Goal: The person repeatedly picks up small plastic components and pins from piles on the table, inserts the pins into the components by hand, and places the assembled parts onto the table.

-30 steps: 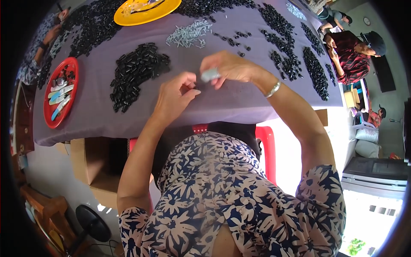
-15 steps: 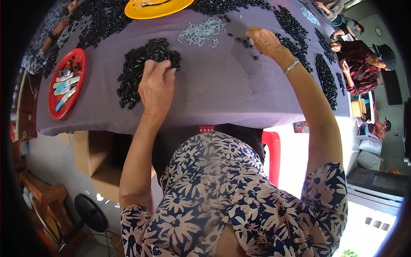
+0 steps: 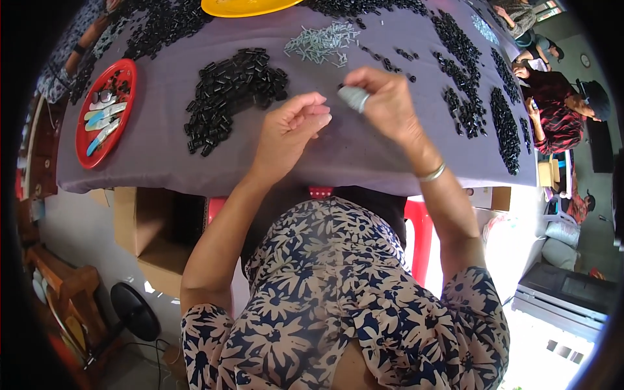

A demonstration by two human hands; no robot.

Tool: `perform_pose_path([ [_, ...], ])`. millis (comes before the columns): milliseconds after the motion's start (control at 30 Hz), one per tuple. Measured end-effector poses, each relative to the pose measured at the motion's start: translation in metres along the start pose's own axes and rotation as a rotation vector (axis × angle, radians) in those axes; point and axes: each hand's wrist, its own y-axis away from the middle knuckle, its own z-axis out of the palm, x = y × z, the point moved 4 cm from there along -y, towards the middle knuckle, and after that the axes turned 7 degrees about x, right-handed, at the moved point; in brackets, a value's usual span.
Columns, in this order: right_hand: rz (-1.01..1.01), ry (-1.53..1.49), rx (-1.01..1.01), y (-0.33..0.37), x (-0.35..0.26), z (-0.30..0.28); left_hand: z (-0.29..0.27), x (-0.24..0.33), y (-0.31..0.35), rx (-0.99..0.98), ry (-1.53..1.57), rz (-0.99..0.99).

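Observation:
My left hand (image 3: 289, 136) is raised over the near middle of the table, its thumb and fingers closed together. Whatever they may pinch is too small to make out. Just to the right hovers my right hand (image 3: 390, 110), fingers curled, a metal bangle at the wrist. Something grey (image 3: 354, 99), perhaps a wrap or cover, sits at its thumb, and a tiny dark bit (image 3: 340, 86) shows at the fingertips. A heap of short black cylindrical pieces (image 3: 224, 91) lies left of my hands. Beyond them is a pile of thin pale-grey sticks (image 3: 320, 43).
A red tray (image 3: 130, 84) at the left holds knives with pale and blue handles (image 3: 104, 127). A yellow plate (image 3: 250, 8) stands at the far edge. More black pieces (image 3: 465, 78) cover the right of the purple-grey cloth (image 3: 364, 166). Other people (image 3: 556, 107) sit around the table.
My right hand has come left and nearer from the scattered black pieces. My left hand has left the black heap and moved right, so both hands are now close together.

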Motion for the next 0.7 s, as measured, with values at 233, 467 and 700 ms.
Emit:
perform_pose_path([
  [233,-0.109,-0.060,0.012,0.033,-0.015,0.032,-0.003,-0.004,0.000,0.076,0.123,-0.025],
  [467,-0.048,-0.160,-0.148,0.019,-0.002,0.018,-0.007,0.004,0.001,0.141,0.007,0.035],
  [700,-0.226,0.434,0.029,-0.044,0.041,-0.020,-0.004,0.001,-0.003,0.060,-0.276,0.234],
])
